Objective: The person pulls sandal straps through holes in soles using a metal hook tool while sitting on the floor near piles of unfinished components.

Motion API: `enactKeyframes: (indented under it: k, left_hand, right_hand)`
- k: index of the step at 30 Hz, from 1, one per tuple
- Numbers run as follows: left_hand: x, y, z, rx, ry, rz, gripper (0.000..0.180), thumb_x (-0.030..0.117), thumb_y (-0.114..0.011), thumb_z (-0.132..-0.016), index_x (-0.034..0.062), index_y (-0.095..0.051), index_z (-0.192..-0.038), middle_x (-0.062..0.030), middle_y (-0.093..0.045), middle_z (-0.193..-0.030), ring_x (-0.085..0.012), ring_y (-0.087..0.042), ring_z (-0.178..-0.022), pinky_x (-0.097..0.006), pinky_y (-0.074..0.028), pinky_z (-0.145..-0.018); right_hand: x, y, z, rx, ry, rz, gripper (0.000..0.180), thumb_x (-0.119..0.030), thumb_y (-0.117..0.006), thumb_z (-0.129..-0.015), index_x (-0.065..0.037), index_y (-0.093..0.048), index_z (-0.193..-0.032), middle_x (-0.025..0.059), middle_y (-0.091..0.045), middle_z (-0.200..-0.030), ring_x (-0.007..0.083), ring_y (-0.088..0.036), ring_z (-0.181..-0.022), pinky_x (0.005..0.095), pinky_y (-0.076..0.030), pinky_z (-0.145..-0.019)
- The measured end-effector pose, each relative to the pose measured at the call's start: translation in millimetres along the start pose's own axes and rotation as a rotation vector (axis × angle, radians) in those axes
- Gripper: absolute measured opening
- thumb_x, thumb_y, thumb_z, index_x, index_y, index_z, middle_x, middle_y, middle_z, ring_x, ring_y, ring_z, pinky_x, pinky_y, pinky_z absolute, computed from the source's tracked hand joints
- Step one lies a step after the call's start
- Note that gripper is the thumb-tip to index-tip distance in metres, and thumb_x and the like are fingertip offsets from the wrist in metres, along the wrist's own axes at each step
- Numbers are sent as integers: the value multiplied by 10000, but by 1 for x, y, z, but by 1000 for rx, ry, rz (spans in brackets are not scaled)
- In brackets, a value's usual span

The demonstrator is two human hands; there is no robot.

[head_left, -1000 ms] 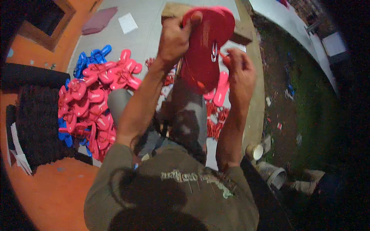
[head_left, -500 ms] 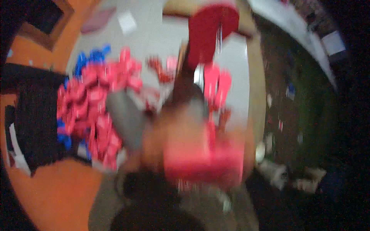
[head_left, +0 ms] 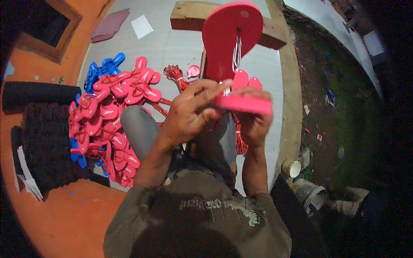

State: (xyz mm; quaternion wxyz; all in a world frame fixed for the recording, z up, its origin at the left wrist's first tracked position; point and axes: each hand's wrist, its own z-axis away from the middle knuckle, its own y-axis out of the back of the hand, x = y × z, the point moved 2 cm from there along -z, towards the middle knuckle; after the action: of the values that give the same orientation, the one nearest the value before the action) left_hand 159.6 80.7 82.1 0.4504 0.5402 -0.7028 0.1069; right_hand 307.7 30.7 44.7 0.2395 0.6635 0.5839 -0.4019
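Observation:
A pink flip-flop sole is held edge-on, level, just in front of an upright dark-red sole-shaped board. My right hand grips its right part, fingers over the top. My left hand is closed at its left end, thumb below and fingers above; any strap there is hidden. A looped metal wire hangs on the board's face. Behind my right hand lie two pink soles. Bundles of red straps lie on the tiled floor, one bundle beside my right wrist.
A heap of pink flip-flops lies left of my knee, with blue ones at its edge. A thick wooden beam lies behind the board. A pink round object sits beyond the straps. At right are a ledge and a bucket.
Both hands have lifted the pink sole from near my lap up and away toward the board. The sole has turned from its broad side to its edge.

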Motion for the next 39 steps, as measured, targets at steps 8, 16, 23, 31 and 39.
enactKeyframes:
  k: [8,16,23,31,39]
  left_hand:
    - [-18,-1,-26,145,-194,80,252,113,-657,-685,2,-591,-902,-119,-598,-862,-279,-577,-780,-342,-469,-695]
    - [-23,-3,-47,217,-252,7,141,115,-612,-736,23,-584,-839,-84,-590,-786,-238,-556,-680,-315,-448,-581]
    - [-7,-2,-75,263,-21,-234,165,117,-626,-732,15,-531,-821,-116,-550,-690,-226,-551,-621,-311,-443,-543]
    - [-74,-19,-8,230,492,105,455,335,-692,-692,1,-451,-887,-68,-542,-694,-156,-537,-625,-276,-422,-529]
    - [-66,-28,103,48,1059,652,212,207,-556,-825,23,-496,-912,-11,-504,-568,-68,-472,-429,-188,-380,-395]
  right_hand:
    - [-10,3,-48,-100,296,157,186,-111,-567,-694,-35,-418,-775,161,-587,-832,299,-570,-777,404,-475,-673]
    - [-8,6,-62,-63,323,157,190,-79,-583,-670,-40,-421,-760,166,-586,-843,283,-573,-784,400,-475,-688]
    - [-8,-2,-79,338,35,311,289,-48,-631,-700,-21,-490,-950,125,-588,-909,223,-569,-825,347,-459,-728]
    - [25,-2,-97,327,33,272,297,-14,-623,-738,4,-505,-1010,62,-574,-951,133,-550,-849,259,-438,-735]
    - [31,10,-98,270,141,206,251,2,-612,-743,3,-527,-978,51,-582,-908,121,-551,-806,255,-441,-722]
